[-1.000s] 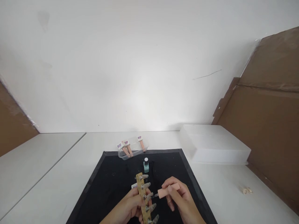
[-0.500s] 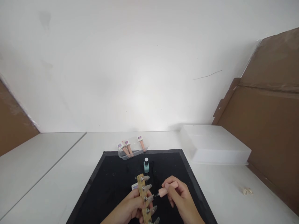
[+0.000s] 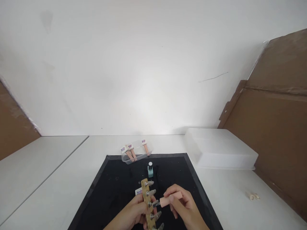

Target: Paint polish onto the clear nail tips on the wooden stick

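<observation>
My left hand [image 3: 134,213] is closed around a wooden stick [image 3: 145,195] that carries several clear false nails on its right side. My right hand [image 3: 182,206] pinches a pink nail-polish cap with its brush [image 3: 168,200]; the brush tip touches the third nail [image 3: 154,203] from the top. Both hands are low over a black mat [image 3: 115,188]. An open teal polish bottle [image 3: 150,170] stands on the mat just beyond the stick.
A small clear tray [image 3: 134,152] holding three pink sticks with labels sits at the mat's far edge. A large white plastic box [image 3: 219,148] lies at the right, brown cardboard panels [image 3: 275,121] behind it. A small pale object [image 3: 251,195] rests on the white table, right.
The right hand has moved the brush slightly left along the third nail, closer to the stick. The left hand and stick stay almost still.
</observation>
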Demonstrator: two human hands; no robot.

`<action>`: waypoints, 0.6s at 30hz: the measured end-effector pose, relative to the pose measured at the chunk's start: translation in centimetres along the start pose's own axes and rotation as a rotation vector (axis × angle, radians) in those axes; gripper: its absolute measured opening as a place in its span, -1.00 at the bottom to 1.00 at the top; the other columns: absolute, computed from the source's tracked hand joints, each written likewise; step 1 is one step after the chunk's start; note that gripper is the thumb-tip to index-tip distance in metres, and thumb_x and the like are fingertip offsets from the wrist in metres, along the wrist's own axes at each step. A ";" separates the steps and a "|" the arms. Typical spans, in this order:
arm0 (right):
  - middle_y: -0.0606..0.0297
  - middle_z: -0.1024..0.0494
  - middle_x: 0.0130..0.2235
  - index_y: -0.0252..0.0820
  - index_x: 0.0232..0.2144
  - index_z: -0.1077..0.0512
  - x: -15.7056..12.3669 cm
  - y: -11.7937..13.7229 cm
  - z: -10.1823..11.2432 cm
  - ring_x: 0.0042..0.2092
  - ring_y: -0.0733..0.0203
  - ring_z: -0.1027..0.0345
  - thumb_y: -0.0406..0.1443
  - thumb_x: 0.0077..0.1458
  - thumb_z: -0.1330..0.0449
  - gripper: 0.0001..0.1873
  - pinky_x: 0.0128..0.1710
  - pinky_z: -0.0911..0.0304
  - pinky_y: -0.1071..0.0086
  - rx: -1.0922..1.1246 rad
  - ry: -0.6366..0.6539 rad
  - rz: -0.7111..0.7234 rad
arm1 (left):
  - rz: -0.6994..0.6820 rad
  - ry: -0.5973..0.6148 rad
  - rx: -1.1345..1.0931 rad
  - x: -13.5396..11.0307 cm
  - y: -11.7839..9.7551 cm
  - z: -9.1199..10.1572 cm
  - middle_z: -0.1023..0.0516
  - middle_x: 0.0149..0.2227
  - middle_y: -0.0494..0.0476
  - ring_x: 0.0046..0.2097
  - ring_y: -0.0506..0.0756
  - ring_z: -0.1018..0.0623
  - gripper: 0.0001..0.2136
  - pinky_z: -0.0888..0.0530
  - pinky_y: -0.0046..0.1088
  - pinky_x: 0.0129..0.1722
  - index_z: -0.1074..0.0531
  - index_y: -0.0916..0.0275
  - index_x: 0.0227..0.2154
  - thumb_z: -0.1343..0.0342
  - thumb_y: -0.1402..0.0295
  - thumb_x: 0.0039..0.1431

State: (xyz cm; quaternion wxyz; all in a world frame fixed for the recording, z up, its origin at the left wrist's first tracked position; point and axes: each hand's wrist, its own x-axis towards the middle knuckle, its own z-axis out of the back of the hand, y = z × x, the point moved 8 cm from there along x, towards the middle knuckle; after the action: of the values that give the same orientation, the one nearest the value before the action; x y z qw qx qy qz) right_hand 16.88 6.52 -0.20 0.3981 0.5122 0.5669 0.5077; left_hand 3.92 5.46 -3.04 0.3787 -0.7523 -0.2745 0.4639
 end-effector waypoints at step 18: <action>0.48 -0.18 -0.68 -0.26 -0.53 -0.39 0.4 -0.1 1.4 -0.66 0.44 0.07 0.06 -0.05 -0.16 -0.53 -0.68 0.08 0.54 -0.036 -0.155 -0.016 | 0.005 0.017 0.019 -0.3 -0.1 -0.2 -0.42 -0.49 0.00 -0.56 -0.06 -0.33 -0.69 -0.27 -0.50 -0.54 -0.30 0.30 -0.35 -0.03 0.41 -0.30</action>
State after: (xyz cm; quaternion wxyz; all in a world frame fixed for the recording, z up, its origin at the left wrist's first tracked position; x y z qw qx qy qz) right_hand 18.13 7.13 -0.53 0.4539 0.5383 0.5292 0.4735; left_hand 4.01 5.25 -2.76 0.3870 -0.7534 -0.2650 0.4609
